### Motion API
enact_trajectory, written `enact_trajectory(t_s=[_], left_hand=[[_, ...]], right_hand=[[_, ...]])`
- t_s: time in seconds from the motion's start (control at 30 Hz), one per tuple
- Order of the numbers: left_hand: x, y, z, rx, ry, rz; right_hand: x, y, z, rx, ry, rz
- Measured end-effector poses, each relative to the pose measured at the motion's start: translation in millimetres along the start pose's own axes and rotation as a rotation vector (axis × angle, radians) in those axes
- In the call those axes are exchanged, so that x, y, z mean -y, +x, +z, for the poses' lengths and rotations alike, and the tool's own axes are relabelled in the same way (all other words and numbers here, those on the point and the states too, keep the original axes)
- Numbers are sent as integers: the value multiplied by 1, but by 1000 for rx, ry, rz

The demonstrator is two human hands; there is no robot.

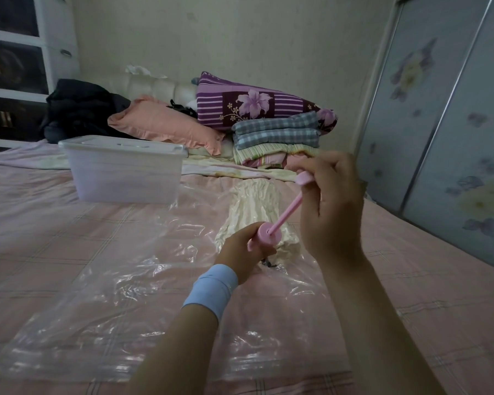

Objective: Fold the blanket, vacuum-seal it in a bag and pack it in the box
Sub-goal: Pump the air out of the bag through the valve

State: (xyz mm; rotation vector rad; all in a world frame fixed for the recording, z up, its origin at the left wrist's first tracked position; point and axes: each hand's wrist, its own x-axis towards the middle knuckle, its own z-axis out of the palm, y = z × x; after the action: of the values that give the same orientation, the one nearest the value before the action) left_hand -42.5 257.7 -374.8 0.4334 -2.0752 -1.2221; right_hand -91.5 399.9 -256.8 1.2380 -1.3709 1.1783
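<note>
Now sealing, my left hand (240, 252) clamps the pink plastic pump (268, 234) onto the clear vacuum bag (120, 286) holding the cream blanket (254, 201) at the pink bed's (26, 229) middle, my right hand (331, 201) gripping its raised plunger (288, 210), which next needs a steady downstroke.

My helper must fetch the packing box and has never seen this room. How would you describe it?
On the pink bed, look toward the headboard, just in front of the peach pillow. The box is the translucent plastic tub with its lid on, the only rigid container there.
</note>
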Motion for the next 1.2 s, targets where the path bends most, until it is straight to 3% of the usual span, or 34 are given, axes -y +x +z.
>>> enact_trajectory(t_s=[0.07,0.2,0.3,0.6,0.67,0.83,0.9,1.2], left_hand=[[-1,-1,2,8,0,-4],[-7,-5,3,22,33,-9],[-9,-6,3,6,23,10],[0,1,0,-21,37,16],[0,0,2,-15,36,8],[-6,-6,6,4,25,10],[-10,-10,6,-7,29,23],[-9,-10,-1,-27,50,38]], right_hand=[[-9,-22,15,38,-1,70],[-23,-78,35,421,-43,269],[-21,-71,33,505,-15,291],[-1,7,0,46,-33,46],[-9,-9,11,64,-34,79],[-23,-73,30,506,-61,278],[-22,-76,28,562,-84,256],[6,8,-21,130,-14,-49]])
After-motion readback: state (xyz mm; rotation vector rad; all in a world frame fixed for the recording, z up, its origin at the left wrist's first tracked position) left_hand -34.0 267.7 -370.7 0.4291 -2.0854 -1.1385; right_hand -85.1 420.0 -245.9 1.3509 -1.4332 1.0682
